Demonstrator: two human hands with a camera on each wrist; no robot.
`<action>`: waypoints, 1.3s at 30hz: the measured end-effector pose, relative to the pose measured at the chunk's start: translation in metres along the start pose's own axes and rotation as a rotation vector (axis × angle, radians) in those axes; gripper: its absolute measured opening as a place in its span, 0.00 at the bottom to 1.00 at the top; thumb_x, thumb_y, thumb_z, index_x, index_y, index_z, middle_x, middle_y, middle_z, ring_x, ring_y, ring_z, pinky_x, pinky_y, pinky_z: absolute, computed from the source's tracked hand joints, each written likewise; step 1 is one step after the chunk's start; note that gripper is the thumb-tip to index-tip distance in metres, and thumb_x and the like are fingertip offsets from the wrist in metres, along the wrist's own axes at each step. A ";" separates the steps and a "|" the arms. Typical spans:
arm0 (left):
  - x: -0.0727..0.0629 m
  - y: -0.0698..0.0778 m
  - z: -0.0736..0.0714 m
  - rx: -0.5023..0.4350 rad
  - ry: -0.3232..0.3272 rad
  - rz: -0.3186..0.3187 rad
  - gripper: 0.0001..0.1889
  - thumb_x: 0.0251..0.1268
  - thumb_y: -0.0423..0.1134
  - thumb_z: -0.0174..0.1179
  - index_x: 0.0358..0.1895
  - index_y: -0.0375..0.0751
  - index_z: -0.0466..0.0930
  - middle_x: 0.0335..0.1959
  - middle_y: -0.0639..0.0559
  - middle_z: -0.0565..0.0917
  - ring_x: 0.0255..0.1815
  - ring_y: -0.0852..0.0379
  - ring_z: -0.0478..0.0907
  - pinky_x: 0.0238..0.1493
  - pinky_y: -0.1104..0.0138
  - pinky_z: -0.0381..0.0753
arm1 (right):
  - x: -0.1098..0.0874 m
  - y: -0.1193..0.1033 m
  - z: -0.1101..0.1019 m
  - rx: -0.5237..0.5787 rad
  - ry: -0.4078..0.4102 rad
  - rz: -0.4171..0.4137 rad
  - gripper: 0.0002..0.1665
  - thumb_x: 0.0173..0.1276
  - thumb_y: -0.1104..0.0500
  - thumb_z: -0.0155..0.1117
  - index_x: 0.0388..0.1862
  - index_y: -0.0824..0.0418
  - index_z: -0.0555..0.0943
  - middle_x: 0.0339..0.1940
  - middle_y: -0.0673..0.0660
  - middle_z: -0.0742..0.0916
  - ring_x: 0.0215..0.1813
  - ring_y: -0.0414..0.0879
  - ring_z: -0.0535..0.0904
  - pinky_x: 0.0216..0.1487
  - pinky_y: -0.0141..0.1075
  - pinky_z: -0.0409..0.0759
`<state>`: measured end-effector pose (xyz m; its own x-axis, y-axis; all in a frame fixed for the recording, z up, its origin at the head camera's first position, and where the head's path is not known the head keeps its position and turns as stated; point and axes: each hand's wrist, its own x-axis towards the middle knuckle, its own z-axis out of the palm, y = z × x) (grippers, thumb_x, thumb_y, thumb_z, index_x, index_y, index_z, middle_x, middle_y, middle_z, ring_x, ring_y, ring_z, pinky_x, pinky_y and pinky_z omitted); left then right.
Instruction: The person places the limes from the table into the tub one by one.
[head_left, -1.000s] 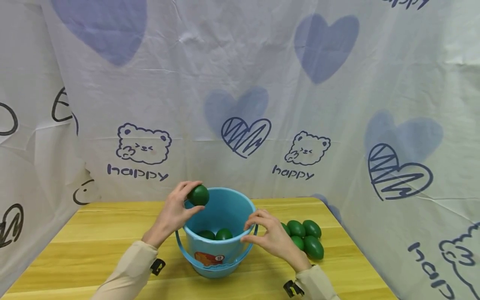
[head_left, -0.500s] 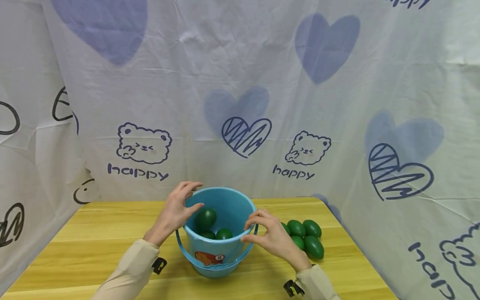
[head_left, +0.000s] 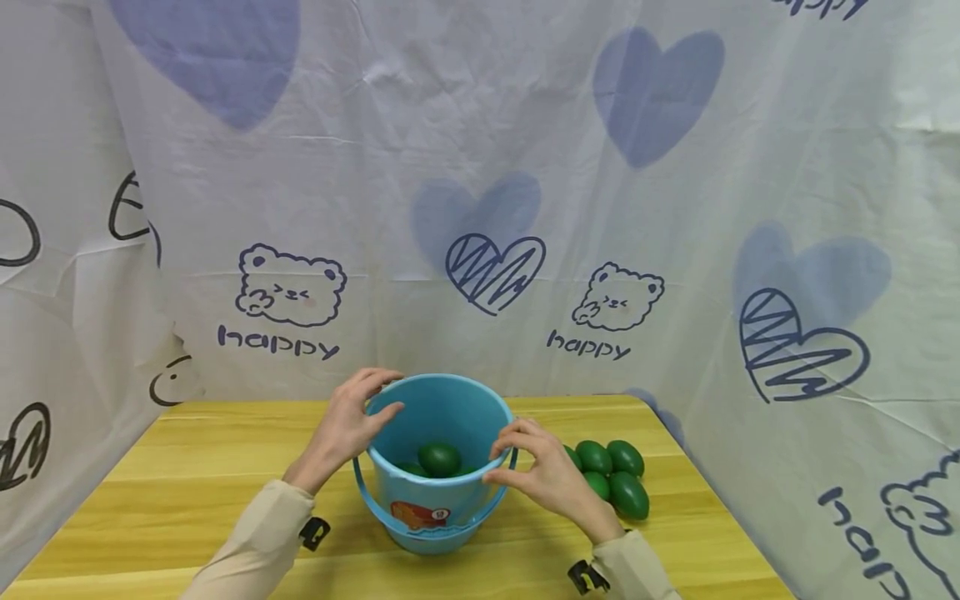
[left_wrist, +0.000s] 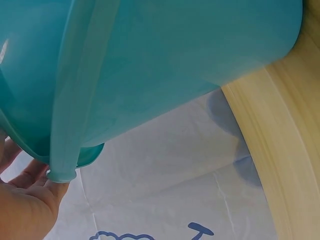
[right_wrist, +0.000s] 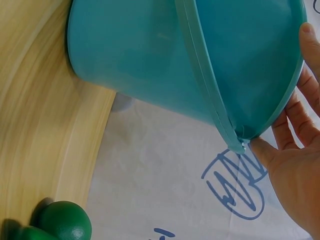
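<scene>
A light blue bucket (head_left: 446,408) with a lowered handle stands upright on the table. Inside it lie smooth green avocados, the topmost avocado (head_left: 439,459) plainly visible and others partly hidden by it and the front wall. My left hand (head_left: 351,423) is at the left rim, thumb and fingers spread apart, holding no fruit. On the right side, my right hand (head_left: 546,471) grips the rim with curved fingers and thumb; the right wrist view shows its thumb (right_wrist: 309,42) against the bucket's edge.
Several more green avocados (head_left: 627,496) are grouped on the yellow wooden table (head_left: 225,467), right of the bucket and partly behind the right hand. A printed white cloth (head_left: 480,125) hangs behind and at both sides.
The left hand has let go of an avocado, which has dropped onto the others in the bucket. That hand stays at the left rim; the right hand has not visibly moved.
</scene>
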<state>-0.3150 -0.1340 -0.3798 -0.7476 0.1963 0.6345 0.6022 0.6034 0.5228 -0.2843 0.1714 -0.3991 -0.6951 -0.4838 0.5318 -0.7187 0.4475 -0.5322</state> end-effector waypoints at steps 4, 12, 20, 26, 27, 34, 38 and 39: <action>-0.002 0.000 0.000 -0.003 0.000 -0.012 0.19 0.62 0.35 0.67 0.56 0.37 0.80 0.55 0.41 0.80 0.54 0.39 0.79 0.52 0.46 0.83 | 0.000 0.000 0.000 0.004 0.002 0.010 0.12 0.55 0.46 0.75 0.35 0.45 0.82 0.41 0.40 0.80 0.50 0.38 0.75 0.51 0.44 0.81; -0.005 -0.002 -0.002 -0.017 0.023 -0.041 0.16 0.64 0.37 0.67 0.53 0.39 0.82 0.54 0.44 0.82 0.55 0.43 0.79 0.54 0.47 0.82 | 0.000 0.000 0.000 -0.008 0.008 0.010 0.13 0.54 0.45 0.76 0.35 0.45 0.82 0.42 0.40 0.81 0.51 0.38 0.75 0.54 0.42 0.81; -0.009 -0.003 -0.005 -0.022 0.087 -0.047 0.13 0.65 0.40 0.66 0.49 0.38 0.84 0.48 0.45 0.85 0.50 0.44 0.82 0.48 0.51 0.86 | 0.000 0.002 0.001 -0.014 0.031 -0.013 0.13 0.54 0.46 0.77 0.35 0.46 0.84 0.43 0.40 0.82 0.52 0.39 0.76 0.56 0.42 0.80; -0.011 -0.002 -0.007 0.016 0.158 -0.038 0.10 0.65 0.39 0.65 0.45 0.37 0.86 0.43 0.46 0.87 0.45 0.49 0.84 0.42 0.55 0.88 | -0.003 0.007 -0.003 -0.008 0.067 -0.063 0.15 0.53 0.54 0.79 0.40 0.49 0.85 0.46 0.43 0.84 0.55 0.42 0.80 0.61 0.45 0.80; -0.012 -0.002 -0.007 0.022 0.165 -0.037 0.10 0.65 0.39 0.65 0.45 0.37 0.86 0.43 0.47 0.87 0.45 0.50 0.84 0.42 0.55 0.88 | -0.003 0.008 -0.004 -0.005 0.074 -0.064 0.16 0.52 0.55 0.79 0.41 0.48 0.85 0.47 0.44 0.85 0.55 0.43 0.80 0.61 0.44 0.80; -0.013 0.000 -0.008 0.066 0.193 0.002 0.09 0.64 0.38 0.66 0.43 0.38 0.87 0.40 0.48 0.87 0.43 0.50 0.84 0.40 0.55 0.87 | -0.007 0.016 -0.011 -0.020 0.121 -0.032 0.18 0.58 0.54 0.75 0.48 0.47 0.85 0.54 0.54 0.85 0.60 0.45 0.80 0.61 0.44 0.80; -0.014 0.000 -0.007 0.095 0.177 0.038 0.09 0.63 0.39 0.67 0.43 0.38 0.87 0.41 0.47 0.87 0.44 0.48 0.84 0.42 0.54 0.87 | -0.008 0.019 -0.013 -0.057 0.147 0.004 0.17 0.62 0.52 0.72 0.50 0.51 0.85 0.57 0.52 0.85 0.61 0.46 0.79 0.62 0.47 0.80; -0.015 0.001 -0.007 0.100 0.170 0.045 0.09 0.63 0.38 0.67 0.43 0.39 0.87 0.42 0.47 0.87 0.45 0.48 0.83 0.43 0.53 0.87 | -0.008 0.020 -0.013 -0.067 0.158 0.011 0.17 0.63 0.52 0.72 0.51 0.52 0.85 0.57 0.52 0.84 0.62 0.47 0.79 0.62 0.48 0.80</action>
<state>-0.3014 -0.1417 -0.3849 -0.6572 0.0963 0.7475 0.5968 0.6723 0.4380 -0.2934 0.1943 -0.4059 -0.6936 -0.3564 0.6260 -0.7068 0.5041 -0.4963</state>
